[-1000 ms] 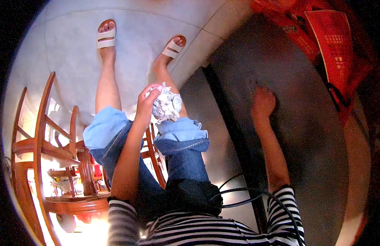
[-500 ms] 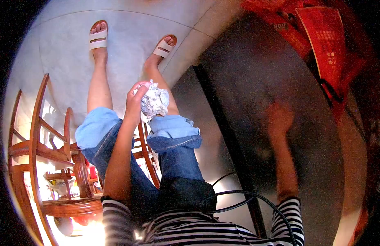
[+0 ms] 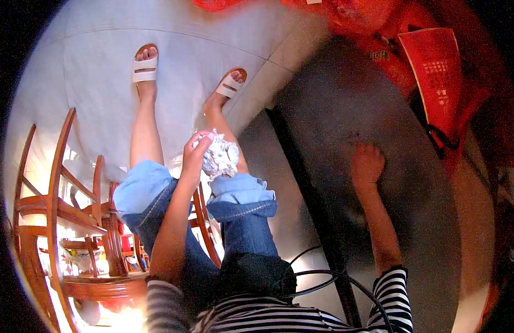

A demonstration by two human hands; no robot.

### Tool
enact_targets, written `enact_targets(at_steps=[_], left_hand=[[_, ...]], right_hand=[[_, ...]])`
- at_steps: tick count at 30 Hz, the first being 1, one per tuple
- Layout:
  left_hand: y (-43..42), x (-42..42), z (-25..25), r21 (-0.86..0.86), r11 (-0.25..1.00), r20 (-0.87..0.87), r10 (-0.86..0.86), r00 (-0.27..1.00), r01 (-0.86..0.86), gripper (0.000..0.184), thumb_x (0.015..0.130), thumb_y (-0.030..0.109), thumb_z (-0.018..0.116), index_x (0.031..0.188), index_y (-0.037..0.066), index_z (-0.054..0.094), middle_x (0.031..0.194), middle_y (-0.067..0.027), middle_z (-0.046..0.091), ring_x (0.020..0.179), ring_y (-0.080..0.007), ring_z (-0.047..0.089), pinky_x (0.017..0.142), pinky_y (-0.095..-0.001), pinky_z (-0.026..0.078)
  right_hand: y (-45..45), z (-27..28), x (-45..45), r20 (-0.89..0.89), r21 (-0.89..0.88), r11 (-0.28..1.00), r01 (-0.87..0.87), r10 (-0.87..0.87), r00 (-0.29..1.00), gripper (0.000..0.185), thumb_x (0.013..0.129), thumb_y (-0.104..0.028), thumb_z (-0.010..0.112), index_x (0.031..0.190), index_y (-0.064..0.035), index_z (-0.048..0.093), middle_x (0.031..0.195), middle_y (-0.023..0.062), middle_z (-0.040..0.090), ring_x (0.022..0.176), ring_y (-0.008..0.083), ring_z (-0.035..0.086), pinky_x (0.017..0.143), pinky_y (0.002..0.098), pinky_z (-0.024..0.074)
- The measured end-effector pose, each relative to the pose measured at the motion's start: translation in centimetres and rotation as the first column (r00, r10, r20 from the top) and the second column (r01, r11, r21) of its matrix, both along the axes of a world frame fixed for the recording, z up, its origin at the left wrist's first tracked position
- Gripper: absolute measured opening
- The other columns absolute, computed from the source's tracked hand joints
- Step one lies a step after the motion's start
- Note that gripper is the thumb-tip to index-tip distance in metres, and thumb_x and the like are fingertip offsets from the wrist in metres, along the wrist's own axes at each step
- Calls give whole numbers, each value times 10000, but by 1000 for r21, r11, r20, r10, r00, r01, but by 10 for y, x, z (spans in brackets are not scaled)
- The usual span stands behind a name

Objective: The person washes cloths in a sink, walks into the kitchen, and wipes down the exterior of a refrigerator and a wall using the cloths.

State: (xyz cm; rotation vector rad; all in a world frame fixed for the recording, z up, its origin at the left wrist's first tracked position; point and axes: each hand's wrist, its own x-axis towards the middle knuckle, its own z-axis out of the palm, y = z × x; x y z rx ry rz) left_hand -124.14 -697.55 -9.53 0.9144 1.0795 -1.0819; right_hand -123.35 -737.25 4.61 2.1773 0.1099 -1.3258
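My left hand (image 3: 197,152) is closed on a crumpled white wad (image 3: 221,157), which looks like paper or thin plastic, held just above my knee. Further right, my right hand (image 3: 369,165) rests against a dark grey flat surface (image 3: 418,183). Its fingers are curled in; anything inside them is hidden. A small dark mark shows on that surface just past the knuckles.
Wooden chairs (image 3: 60,205) and a round wooden table or stool (image 3: 104,287) stand at the left. Red bags (image 3: 434,72) lie at the upper right. A black bar (image 3: 307,183) borders the dark surface, and a black cable (image 3: 323,272) loops near my waist.
My right hand, blurred before, now appears sharp and slightly further left on the dark surface. The left hand keeps its hold on the wad. The whole view has shifted a little.
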Motion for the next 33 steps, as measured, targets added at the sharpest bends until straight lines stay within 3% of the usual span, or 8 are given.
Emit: enact_targets(at_steps=[7, 13, 16, 23, 26, 27, 30, 33], left_hand=[[-1, 12, 8, 3, 999, -22, 47, 999, -47, 218, 856, 214, 581, 970, 29, 598, 879, -28, 609, 793, -92, 561, 735, -231, 447], [0, 8, 8, -57, 998, -45, 35, 998, -38, 189, 856, 186, 579, 966, 33, 601, 913, -40, 619, 817, -90, 569, 732, -227, 454], [2, 4, 2, 34, 997, 92, -71, 993, 68, 197, 857, 186, 576, 962, 21, 603, 919, -45, 622, 808, -87, 569, 733, -224, 454], [2, 3, 6, -55, 998, -8, 25, 1000, -26, 189, 858, 173, 570, 966, 21, 601, 899, -41, 619, 815, -90, 564, 738, -225, 448], [3, 8, 0, -48, 999, 6, 19, 1000, -19, 186, 856, 167, 567, 966, 21, 599, 900, -40, 620, 811, -90, 566, 737, -225, 451], [2, 6, 1, -44, 999, -4, 25, 1000, -25, 184, 856, 164, 565, 966, 21, 599, 901, -39, 621, 811, -89, 567, 738, -225, 452], [0, 4, 2, -49, 998, -22, 38, 999, -39, 185, 857, 168, 552, 965, 24, 596, 907, -37, 615, 819, -94, 566, 745, -231, 454], [3, -1, -2, 23, 996, 78, -86, 993, 85, 183, 863, 168, 520, 964, 30, 584, 884, -44, 603, 805, -111, 568, 739, -238, 452]], right_hand=[[24, -3, -61, -142, 161, 987, 14, 9, 990, 164, 780, -177, 534, 851, -62, 627, 829, 99, 594, 788, 281, 574, 651, 425, 467], [7, 4, -10, -30, -147, 981, 128, -134, 991, 245, 819, -185, 472, 992, -74, 607, 981, 108, 598, 909, 280, 563, 756, 472, 436], [24, 11, -65, -40, 195, 980, -41, 50, 998, 199, 797, -166, 518, 924, -67, 635, 869, 101, 600, 846, 280, 575, 692, 442, 466], [10, -15, -7, -59, -197, 979, 55, -68, 996, 209, 780, -145, 546, 951, -63, 634, 943, 83, 595, 910, 262, 556, 705, 413, 458], [25, -18, -52, -126, 119, 990, -76, 91, 988, 202, 786, -126, 539, 951, -61, 636, 927, 98, 593, 906, 271, 552, 711, 426, 450], [17, -35, -64, -176, 124, 988, 96, -74, 982, 248, 800, -141, 538, 1018, -60, 624, 1022, 121, 588, 977, 292, 541, 776, 461, 439], [16, -74, -8, -213, 262, 964, -46, 105, 971, 284, 807, -182, 546, 1054, -60, 616, 1117, 123, 569, 1053, 308, 521, 851, 496, 411], [-17, -146, 32, -106, 177, 983, -48, 68, 992, 292, 804, -204, 549, 1045, -59, 626, 1162, 137, 554, 1085, 319, 510, 886, 497, 396]])
